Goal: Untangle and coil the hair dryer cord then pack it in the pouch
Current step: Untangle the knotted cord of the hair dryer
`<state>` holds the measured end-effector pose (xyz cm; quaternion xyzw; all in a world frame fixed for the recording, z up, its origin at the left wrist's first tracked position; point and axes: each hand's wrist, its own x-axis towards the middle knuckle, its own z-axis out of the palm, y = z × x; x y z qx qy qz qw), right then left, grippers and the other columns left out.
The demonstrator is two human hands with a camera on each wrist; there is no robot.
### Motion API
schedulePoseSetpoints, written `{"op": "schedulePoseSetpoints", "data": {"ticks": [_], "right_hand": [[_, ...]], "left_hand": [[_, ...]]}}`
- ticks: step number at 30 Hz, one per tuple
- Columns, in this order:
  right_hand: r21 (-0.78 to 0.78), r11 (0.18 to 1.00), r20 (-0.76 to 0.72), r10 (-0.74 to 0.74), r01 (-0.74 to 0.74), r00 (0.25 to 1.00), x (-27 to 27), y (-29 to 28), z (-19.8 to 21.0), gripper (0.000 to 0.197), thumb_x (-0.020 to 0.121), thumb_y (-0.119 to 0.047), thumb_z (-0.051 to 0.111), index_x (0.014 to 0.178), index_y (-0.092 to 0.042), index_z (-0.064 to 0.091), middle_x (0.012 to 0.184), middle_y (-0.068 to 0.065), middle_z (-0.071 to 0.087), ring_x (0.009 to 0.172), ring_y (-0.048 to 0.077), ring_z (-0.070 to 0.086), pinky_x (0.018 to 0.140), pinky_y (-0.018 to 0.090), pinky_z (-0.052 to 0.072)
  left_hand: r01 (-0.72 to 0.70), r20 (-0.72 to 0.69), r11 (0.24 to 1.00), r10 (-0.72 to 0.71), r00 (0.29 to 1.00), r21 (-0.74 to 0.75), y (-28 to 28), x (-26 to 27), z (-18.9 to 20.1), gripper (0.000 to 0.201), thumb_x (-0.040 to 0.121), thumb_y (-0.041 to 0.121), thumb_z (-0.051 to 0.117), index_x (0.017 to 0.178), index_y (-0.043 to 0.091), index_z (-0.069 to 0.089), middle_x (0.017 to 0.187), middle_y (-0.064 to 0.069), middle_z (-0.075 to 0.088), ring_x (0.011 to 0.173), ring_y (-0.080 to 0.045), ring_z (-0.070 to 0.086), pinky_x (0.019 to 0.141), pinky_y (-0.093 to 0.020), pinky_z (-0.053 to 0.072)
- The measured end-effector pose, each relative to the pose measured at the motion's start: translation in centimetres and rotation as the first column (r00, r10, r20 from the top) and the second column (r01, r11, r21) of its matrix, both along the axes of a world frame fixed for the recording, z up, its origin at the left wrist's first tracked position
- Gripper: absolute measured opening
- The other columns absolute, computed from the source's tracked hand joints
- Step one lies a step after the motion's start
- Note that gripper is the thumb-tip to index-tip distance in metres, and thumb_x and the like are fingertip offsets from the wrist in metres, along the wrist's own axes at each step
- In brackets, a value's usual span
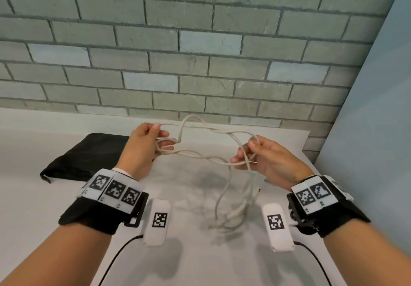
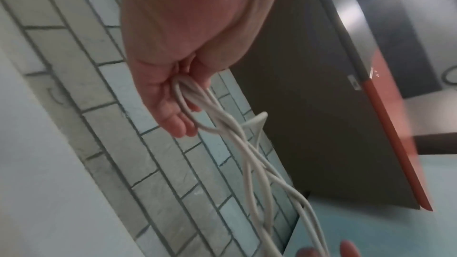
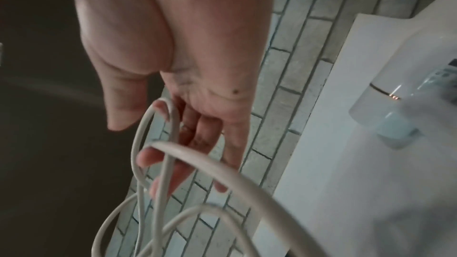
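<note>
A white hair dryer cord (image 1: 209, 130) stretches in twisted loops between both hands above the white table (image 1: 44, 196). My left hand (image 1: 155, 139) pinches one strand with thumb and forefinger, and more loops run over its fingers; the left wrist view shows the cord (image 2: 247, 153) leaving that hand (image 2: 183, 116). My right hand (image 1: 246, 152) grips the other end of the tangle, and in the right wrist view its fingers (image 3: 173, 144) are hooked through loops (image 3: 210, 163). Slack cord (image 1: 229, 216) hangs from it to the table. The white hair dryer (image 3: 385, 108) lies on the table. A black pouch (image 1: 89, 154) lies flat beyond the left wrist.
A grey brick wall (image 1: 200, 41) runs along the table's far edge. A pale blue panel (image 1: 367, 130) closes off the right side. Black cables trail from the wrist cameras at the near edge.
</note>
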<state>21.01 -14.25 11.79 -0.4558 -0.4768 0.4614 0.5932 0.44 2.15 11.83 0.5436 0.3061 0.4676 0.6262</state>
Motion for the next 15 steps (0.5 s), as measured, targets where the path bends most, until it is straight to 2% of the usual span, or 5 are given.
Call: {"op": "schedulePoseSetpoints", "data": {"ticks": [5,8,11,13,15], "right_hand": [[0.021,0.99,0.134,-0.141,0.139,0.981,-0.2,0.0,0.1,0.024,0.086,-0.001,0.052,0.071,-0.016,0.042,0.077,0.004,0.062,0.064,0.018,0.066,0.065,0.034,0.056],[0.028,0.984,0.348,-0.172,0.174,0.921,-0.6,0.0,1.1,0.009,0.088,0.0,0.05,0.085,-0.007,0.045,0.085,0.005,0.065,0.056,0.015,0.064,0.057,0.027,0.055],[0.008,0.987,0.51,-0.142,0.16,0.849,-1.3,0.2,1.7,0.006,0.088,-0.001,0.051,0.087,-0.005,0.046,0.091,0.005,0.067,0.055,0.016,0.062,0.058,0.03,0.053],[-0.027,0.989,0.594,-0.1,0.144,0.798,-1.9,0.4,1.9,0.009,0.088,-0.002,0.052,0.086,0.0,0.044,0.093,0.006,0.068,0.057,0.019,0.063,0.062,0.036,0.05],[-0.043,0.989,0.629,-0.081,0.139,0.774,-2.2,0.6,2.0,0.014,0.088,-0.002,0.052,0.09,0.008,0.042,0.096,0.008,0.069,0.058,0.019,0.063,0.062,0.036,0.049]], "left_hand": [[0.098,-0.292,0.988,-0.13,0.948,-0.122,-0.2,-0.3,-0.3,0.019,0.097,0.018,0.039,0.084,0.009,0.05,0.084,-0.01,0.058,0.055,-0.014,0.065,0.06,-0.031,0.056],[0.027,-0.582,0.971,0.121,0.804,0.24,-0.1,-0.5,0.1,0.016,0.094,0.021,0.043,0.102,0.015,0.055,0.109,-0.004,0.059,0.087,-0.019,0.059,0.085,-0.037,0.049],[0.05,-0.39,0.735,0.3,0.87,0.677,-1.3,0.0,1.8,0.027,0.095,0.022,0.042,0.117,0.017,0.057,0.114,0.007,0.05,0.103,-0.009,0.049,0.089,-0.023,0.037],[0.265,-0.454,0.638,0.151,0.878,0.723,-2.2,1.0,2.6,0.031,0.094,0.027,0.042,0.121,0.019,0.056,0.116,0.01,0.05,0.11,-0.006,0.047,0.095,-0.021,0.035],[0.488,-0.621,0.585,0.035,0.783,0.648,-2.6,2.0,2.5,0.034,0.093,0.031,0.044,0.124,0.021,0.055,0.115,0.012,0.052,0.111,-0.006,0.048,0.097,-0.023,0.036]]}}
